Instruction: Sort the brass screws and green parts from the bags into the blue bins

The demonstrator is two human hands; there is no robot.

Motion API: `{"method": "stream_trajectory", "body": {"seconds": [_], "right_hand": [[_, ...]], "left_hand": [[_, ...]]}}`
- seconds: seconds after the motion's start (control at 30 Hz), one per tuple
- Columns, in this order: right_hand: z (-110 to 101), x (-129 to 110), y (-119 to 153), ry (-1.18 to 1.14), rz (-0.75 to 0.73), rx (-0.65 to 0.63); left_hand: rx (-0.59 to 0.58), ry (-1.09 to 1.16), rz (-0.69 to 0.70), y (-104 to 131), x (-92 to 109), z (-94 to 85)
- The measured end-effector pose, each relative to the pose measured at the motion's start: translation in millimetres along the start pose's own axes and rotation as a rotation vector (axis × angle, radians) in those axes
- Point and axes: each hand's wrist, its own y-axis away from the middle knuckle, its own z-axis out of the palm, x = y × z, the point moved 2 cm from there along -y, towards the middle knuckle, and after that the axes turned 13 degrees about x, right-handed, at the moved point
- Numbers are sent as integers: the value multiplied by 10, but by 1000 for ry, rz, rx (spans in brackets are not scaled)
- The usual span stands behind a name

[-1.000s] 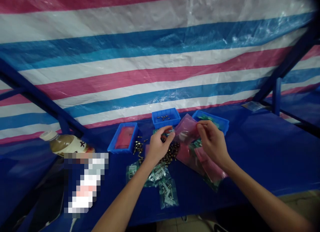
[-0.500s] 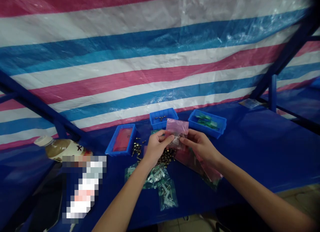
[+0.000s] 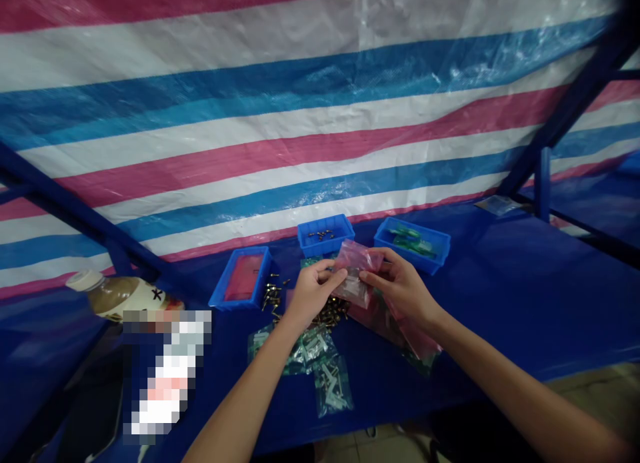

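Between my two hands a small pink plastic bag [image 3: 354, 286] with pale parts inside is held up above the table. My left hand [image 3: 316, 291] pinches its left edge between thumb and fingers. On the opposite edge, my right hand [image 3: 397, 282] closes its thumb and fingertips. Under the bag lies a pile of small brass-coloured metal pieces [image 3: 333, 313], partly hidden by my left hand. More pink bags [image 3: 375, 320] rest beneath my right hand. Nearer to me are clear greenish bags [image 3: 333, 386] with white and metal parts.
Three blue trays stand behind: one with a pink sheet or bag [image 3: 245, 278], one with a few brass pieces [image 3: 326, 231], one with green packets [image 3: 413, 242]. A bottle [image 3: 125, 296] lies at left beside a blurred-out object [image 3: 170, 376]. Striped sheeting [image 3: 300, 150] hangs behind the blue table [image 3: 500, 296].
The pink bag's top has folded over towards the right, and its lower part with the pale parts shows more. Both hands stay gripping it in nearly the same place.
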Motion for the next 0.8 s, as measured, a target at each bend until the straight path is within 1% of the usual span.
{"method": "stream_trajectory", "body": {"seconds": [0.07, 0.13, 0.23, 0.3, 0.4, 0.43, 0.47, 0.53, 0.6, 0.67, 0.8], "right_hand": [[1, 24, -9, -31, 30, 2], [0, 38, -14, -43, 35, -23], [-6, 18, 2, 47, -2, -31], [-16, -48, 28, 165, -100, 30], [-34, -207, 79, 299, -338, 179], [-32, -251, 91, 330, -387, 186], [-28, -281, 97, 357, -403, 169], [-18, -306, 96, 392, -370, 104], [-8, -304, 93, 392, -327, 48], [2, -289, 94, 364, -285, 21], [24, -224, 110, 282, -110, -17]], "left_hand": [[-10, 45, -24, 11, 4, 14], [-15, 70, -29, 15, 15, 17], [-25, 52, -21, 20, 29, 13], [-46, 27, -12, 25, 40, 18], [-71, 11, 59, 32, 77, 35], [-69, -2, 100, 32, 92, 39], [-67, -26, 136, 32, 102, 41], [-72, -98, 169, 31, 104, 40], [-103, -158, 153, 34, 85, 36], [-148, -175, 124, 44, 65, 35], [-214, -159, 100, 70, 70, 52]]}}
